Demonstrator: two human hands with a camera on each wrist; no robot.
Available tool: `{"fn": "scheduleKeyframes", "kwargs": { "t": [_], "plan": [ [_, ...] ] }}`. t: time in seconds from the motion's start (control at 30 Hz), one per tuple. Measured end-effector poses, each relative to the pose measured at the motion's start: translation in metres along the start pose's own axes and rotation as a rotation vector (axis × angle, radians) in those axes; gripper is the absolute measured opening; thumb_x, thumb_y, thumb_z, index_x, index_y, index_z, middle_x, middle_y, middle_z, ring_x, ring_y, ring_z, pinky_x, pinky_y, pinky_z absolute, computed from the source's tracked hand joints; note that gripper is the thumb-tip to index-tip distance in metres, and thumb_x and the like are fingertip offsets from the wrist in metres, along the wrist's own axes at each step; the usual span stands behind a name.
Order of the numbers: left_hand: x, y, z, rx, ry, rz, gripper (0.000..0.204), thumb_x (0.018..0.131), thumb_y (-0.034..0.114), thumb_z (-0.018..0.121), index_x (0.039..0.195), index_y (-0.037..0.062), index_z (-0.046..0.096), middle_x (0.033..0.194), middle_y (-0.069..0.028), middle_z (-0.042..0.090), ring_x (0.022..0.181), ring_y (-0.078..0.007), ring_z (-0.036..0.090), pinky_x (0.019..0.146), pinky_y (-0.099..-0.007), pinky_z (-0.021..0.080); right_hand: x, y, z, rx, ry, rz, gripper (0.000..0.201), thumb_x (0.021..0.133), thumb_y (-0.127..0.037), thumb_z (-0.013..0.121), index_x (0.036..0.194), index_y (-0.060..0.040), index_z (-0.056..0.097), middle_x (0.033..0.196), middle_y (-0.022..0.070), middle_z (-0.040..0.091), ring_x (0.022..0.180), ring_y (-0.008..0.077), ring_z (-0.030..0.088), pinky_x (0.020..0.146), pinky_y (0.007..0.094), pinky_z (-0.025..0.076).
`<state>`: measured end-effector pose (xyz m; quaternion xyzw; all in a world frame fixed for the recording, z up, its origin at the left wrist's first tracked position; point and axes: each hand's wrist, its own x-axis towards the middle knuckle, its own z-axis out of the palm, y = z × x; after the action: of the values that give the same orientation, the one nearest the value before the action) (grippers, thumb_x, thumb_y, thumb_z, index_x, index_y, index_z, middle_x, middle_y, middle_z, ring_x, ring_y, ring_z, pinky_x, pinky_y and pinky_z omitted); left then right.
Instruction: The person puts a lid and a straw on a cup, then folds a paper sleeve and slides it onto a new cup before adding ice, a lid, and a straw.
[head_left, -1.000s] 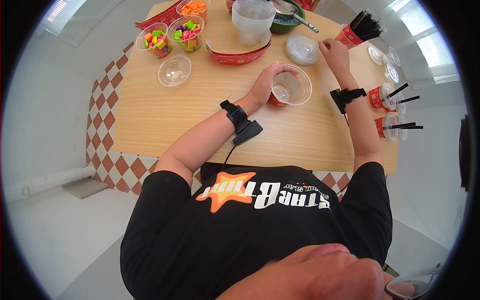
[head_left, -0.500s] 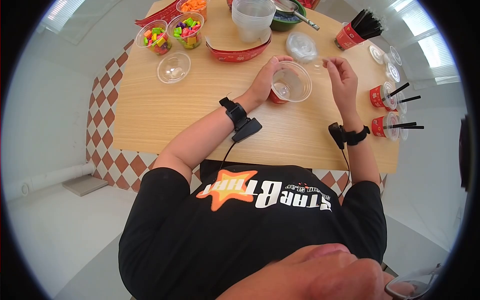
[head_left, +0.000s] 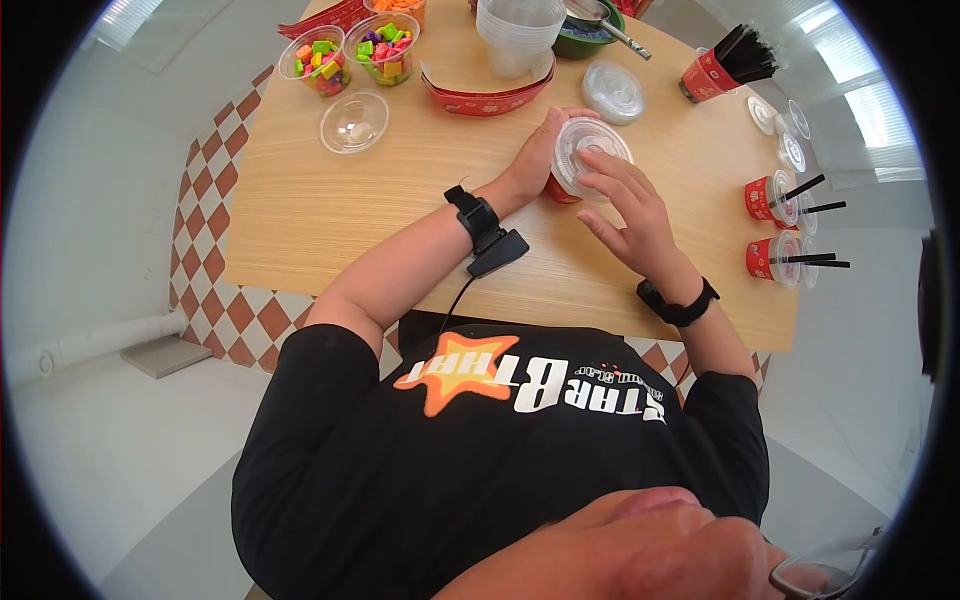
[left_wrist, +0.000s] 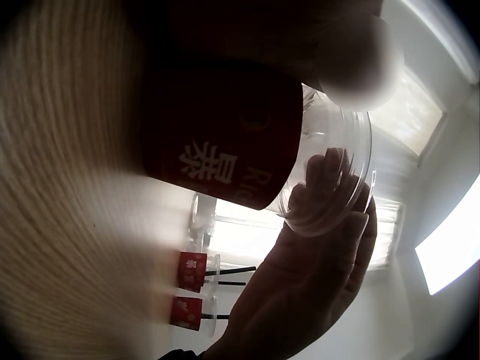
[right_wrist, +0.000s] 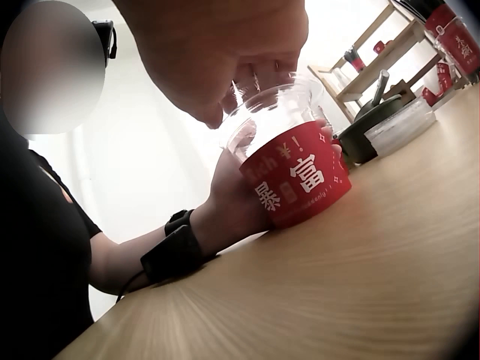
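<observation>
A clear plastic cup in a red paper sleeve (right_wrist: 307, 180) stands on the wooden table in front of the person. The left hand (head_left: 532, 165) grips it round the side, thumb up near the rim. Over the cup's mouth lies a clear lid (head_left: 572, 160). On top of that lid rests the right hand (head_left: 640, 222), fingers extended and spread, with the thumb held apart toward the near side. In the left wrist view, the right fingers show through the clear plastic at the rim. The right wrist view has that hand right above the cup.
A stack of clear lids (head_left: 613, 92) lies beyond the cup. Behind are a red paper tray (head_left: 490, 103), stacked clear cups (head_left: 518, 40) and cups of colourful pieces (head_left: 382, 52). A loose lid (head_left: 354, 122) lies left. Straws (head_left: 745, 55) and lidded cups (head_left: 762, 258) stand right.
The right hand has come from the lid stack toward the person, then left onto the cup, which now has a lid over its mouth. The left hand keeps its grip.
</observation>
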<state>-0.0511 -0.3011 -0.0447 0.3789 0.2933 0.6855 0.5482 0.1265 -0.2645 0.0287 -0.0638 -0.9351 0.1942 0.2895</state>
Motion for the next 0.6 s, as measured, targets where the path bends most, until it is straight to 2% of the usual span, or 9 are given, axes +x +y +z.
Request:
{"fn": "scheduleKeyframes", "kwargs": {
  "t": [0.1,0.17,0.2,0.27,0.4,0.5,0.57,0.6],
  "plan": [
    [-0.001,0.001,0.0,-0.078,-0.001,-0.015,0.056,0.108,0.046,0.025,0.13,0.0009,0.048,0.121,-0.0132,0.062,0.111,-0.0201,0.06,0.101,-0.0344,0.046,-0.002,0.0,0.006,-0.057,-0.014,-0.03,0.038,0.081,-0.011,0.075,0.117,-0.0079,0.062,0.134,0.0137,0.059,0.123,0.0327,0.056,0.101,0.0425,0.046],
    [-0.002,0.002,0.0,-0.108,0.017,-0.078,0.046,0.105,0.035,0.03,0.127,0.0007,0.052,0.119,-0.0128,0.063,0.111,-0.0204,0.06,0.1,-0.034,0.046,-0.006,0.007,0.009,-0.123,-0.024,-0.09,0.042,0.079,-0.01,0.076,0.118,-0.0089,0.062,0.135,0.0129,0.059,0.123,0.0324,0.056,0.101,0.0426,0.047],
    [-0.002,0.002,-0.001,-0.107,0.017,-0.078,0.046,0.105,0.035,0.03,0.127,0.0007,0.052,0.119,-0.0128,0.063,0.111,-0.0204,0.06,0.1,-0.034,0.046,-0.006,0.007,0.009,-0.123,-0.024,-0.09,0.042,0.079,-0.01,0.076,0.118,-0.0089,0.062,0.135,0.0129,0.059,0.123,0.0324,0.056,0.101,0.0426,0.047],
    [-0.001,0.003,-0.003,-0.122,0.025,-0.114,0.042,0.099,0.028,0.035,0.125,0.0007,0.053,0.118,-0.0129,0.063,0.11,-0.0208,0.061,0.1,-0.0343,0.046,-0.006,0.007,0.007,-0.159,-0.043,-0.122,0.042,0.077,-0.01,0.077,0.117,-0.0096,0.063,0.136,0.0122,0.058,0.124,0.0318,0.055,0.101,0.0425,0.046],
    [0.0,0.005,-0.004,-0.081,0.013,-0.13,0.049,0.097,0.032,0.036,0.132,0.0012,0.051,0.12,-0.0148,0.062,0.109,-0.0218,0.061,0.098,-0.0355,0.048,-0.007,0.004,0.006,-0.225,-0.077,-0.122,0.05,0.076,-0.011,0.077,0.122,-0.0103,0.06,0.137,0.0119,0.056,0.125,0.0321,0.054,0.102,0.0427,0.046],
    [0.0,0.011,0.002,-0.101,-0.046,-0.096,0.05,0.095,0.03,0.038,0.132,-0.0006,0.05,0.122,-0.0146,0.062,0.113,-0.0214,0.06,0.102,-0.0348,0.045,-0.005,0.002,-0.006,-0.17,-0.107,-0.084,0.057,0.078,-0.014,0.078,0.129,-0.0103,0.054,0.138,0.0125,0.055,0.126,0.0331,0.052,0.104,0.0428,0.045],
    [-0.001,0.012,0.005,-0.138,-0.011,-0.105,0.052,0.095,0.03,0.036,0.135,-0.0011,0.049,0.125,-0.0152,0.061,0.115,-0.0219,0.059,0.103,-0.0346,0.044,0.003,0.007,-0.023,0.199,-0.088,0.064,0.06,0.082,-0.017,0.077,0.134,-0.0088,0.048,0.138,0.0145,0.054,0.128,0.0336,0.052,0.105,0.0421,0.043],
    [0.001,0.01,0.003,-0.081,-0.005,-0.087,0.052,0.095,0.031,0.035,0.135,-0.0014,0.048,0.126,-0.0151,0.06,0.116,-0.0219,0.059,0.103,-0.035,0.045,0.009,0.014,-0.034,0.118,0.055,0.13,0.051,0.087,-0.017,0.074,0.131,-0.0057,0.051,0.133,0.0154,0.059,0.12,0.0299,0.058,0.1,0.0389,0.047]
  ]
}}
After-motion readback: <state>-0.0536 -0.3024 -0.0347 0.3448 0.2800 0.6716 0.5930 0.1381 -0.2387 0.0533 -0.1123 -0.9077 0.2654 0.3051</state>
